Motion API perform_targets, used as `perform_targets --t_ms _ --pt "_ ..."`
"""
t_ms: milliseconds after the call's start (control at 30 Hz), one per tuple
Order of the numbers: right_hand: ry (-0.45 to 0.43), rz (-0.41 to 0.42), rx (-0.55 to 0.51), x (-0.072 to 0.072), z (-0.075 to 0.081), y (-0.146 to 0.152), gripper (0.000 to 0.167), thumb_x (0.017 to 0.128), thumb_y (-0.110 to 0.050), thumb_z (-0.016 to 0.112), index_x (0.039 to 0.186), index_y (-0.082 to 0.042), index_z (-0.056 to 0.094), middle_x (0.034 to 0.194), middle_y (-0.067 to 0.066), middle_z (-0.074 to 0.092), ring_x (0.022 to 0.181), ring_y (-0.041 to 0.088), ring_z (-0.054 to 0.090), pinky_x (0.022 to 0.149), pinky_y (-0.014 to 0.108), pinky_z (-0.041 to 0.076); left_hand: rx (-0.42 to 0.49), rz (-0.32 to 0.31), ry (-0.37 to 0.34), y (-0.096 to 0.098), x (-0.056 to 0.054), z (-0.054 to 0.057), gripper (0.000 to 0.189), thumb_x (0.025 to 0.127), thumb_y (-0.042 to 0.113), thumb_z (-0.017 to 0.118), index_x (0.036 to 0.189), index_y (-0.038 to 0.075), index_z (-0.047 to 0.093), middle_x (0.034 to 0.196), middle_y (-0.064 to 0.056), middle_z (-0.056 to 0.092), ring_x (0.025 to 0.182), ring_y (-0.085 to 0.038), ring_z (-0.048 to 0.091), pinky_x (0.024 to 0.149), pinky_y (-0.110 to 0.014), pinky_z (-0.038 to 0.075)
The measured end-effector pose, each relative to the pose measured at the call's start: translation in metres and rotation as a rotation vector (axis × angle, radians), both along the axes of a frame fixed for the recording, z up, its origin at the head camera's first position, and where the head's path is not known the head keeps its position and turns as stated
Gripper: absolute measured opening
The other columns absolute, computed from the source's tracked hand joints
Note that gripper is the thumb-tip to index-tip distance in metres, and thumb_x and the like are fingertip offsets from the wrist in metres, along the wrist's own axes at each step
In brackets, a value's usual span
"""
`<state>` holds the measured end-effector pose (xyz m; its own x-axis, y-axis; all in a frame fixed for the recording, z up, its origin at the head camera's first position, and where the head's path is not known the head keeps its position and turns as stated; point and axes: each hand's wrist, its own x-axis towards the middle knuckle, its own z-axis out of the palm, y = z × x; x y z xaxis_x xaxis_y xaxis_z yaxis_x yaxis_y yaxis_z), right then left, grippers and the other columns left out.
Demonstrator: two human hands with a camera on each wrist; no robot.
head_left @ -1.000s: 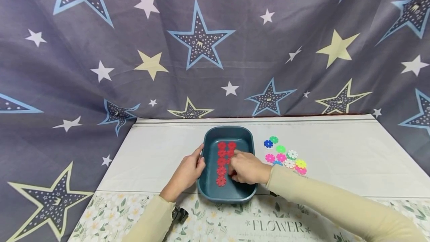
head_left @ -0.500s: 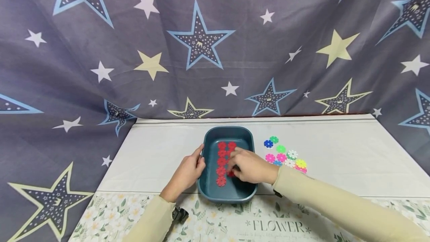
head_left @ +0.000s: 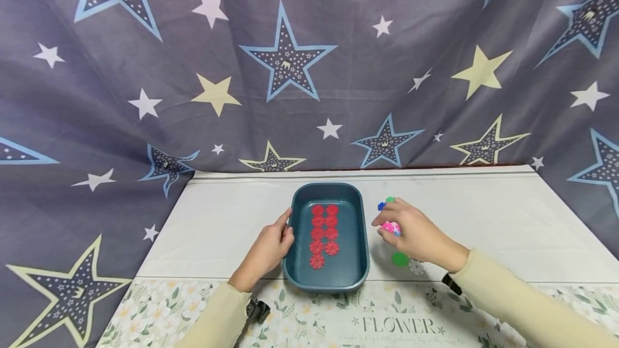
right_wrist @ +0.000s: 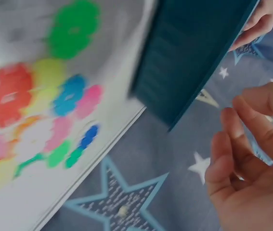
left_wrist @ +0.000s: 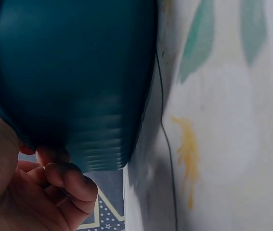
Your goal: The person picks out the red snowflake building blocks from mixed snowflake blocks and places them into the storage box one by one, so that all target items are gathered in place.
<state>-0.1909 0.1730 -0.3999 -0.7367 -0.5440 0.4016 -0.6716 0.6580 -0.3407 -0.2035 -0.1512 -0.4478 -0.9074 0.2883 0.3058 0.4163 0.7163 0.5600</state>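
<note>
A dark teal tray (head_left: 359, 214) holds several red snowflake discs (head_left: 316, 261) laid flat in two columns, the left column longer than the right. My left hand (head_left: 267, 250) holds the tray's left rim, the index finger along it; in the left wrist view, fingers curl under the rim of the tray (left_wrist: 78, 57). My right hand (head_left: 419, 234) is above the loose discs to the right of the tray. In the right wrist view, the fingers of the right hand (right_wrist: 254, 149) are bent and apart, with nothing seen between them.
Loose discs in pink (head_left: 388, 226), blue (head_left: 381, 206), green (head_left: 400, 259) and white (head_left: 416, 267) lie right of the tray, partly hidden by the right hand. More colours, including a red disc (right_wrist: 8, 96), show in the right wrist view. A star-patterned curtain (head_left: 290, 122) rises behind the table.
My right hand has left the tray and moved right over the loose discs. A red disc at the lower end of the right column is now uncovered. The left hand stays at the rim.
</note>
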Motion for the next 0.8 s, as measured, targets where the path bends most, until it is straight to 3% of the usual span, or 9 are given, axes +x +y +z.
perform_targets --t_ms 200,400,667,800 --pt "-0.041 -0.026 0.05 0.017 -0.012 0.035 0.018 0.075 -0.009 0.077 0.092 -0.016 0.072 0.092 -0.008 0.059 0.091 0.011 0.053 0.077 0.036 0.048 0.0 0.0 0.002 0.001 0.0 0.0 0.048 0.09 0.006 0.057 0.135 -0.007 0.046 0.06 0.009 0.041 0.049 -0.004 0.038 0.052 -0.025 0.038" --pt "-0.13 0.023 0.088 0.031 -0.033 0.067 0.022 0.076 -0.011 0.078 0.095 -0.02 0.07 0.097 -0.011 0.06 0.091 0.01 0.053 0.074 0.035 0.048 -0.002 0.001 -0.001 0.001 0.0 -0.001 0.048 0.09 0.006 0.057 0.136 -0.006 0.046 0.06 0.009 0.042 0.049 -0.004 0.039 0.053 -0.025 0.039" --pt "-0.302 0.011 0.102 0.03 -0.053 0.1 0.034 0.081 -0.02 0.075 0.114 -0.02 0.067 0.115 -0.008 0.056 0.106 0.014 0.051 0.083 0.038 0.047 -0.004 0.0 -0.001 0.001 -0.001 -0.001 0.048 0.09 0.006 0.057 0.136 -0.006 0.046 0.059 0.01 0.041 0.049 -0.004 0.038 0.052 -0.025 0.038" --pt "-0.279 0.005 0.093 0.027 -0.055 0.1 0.03 0.08 -0.018 0.076 0.109 -0.019 0.069 0.112 -0.007 0.058 0.103 0.013 0.052 0.082 0.037 0.047 0.002 -0.004 -0.004 0.001 -0.001 0.0 0.048 0.09 0.006 0.057 0.136 -0.006 0.046 0.06 0.009 0.041 0.049 -0.004 0.038 0.054 -0.025 0.038"
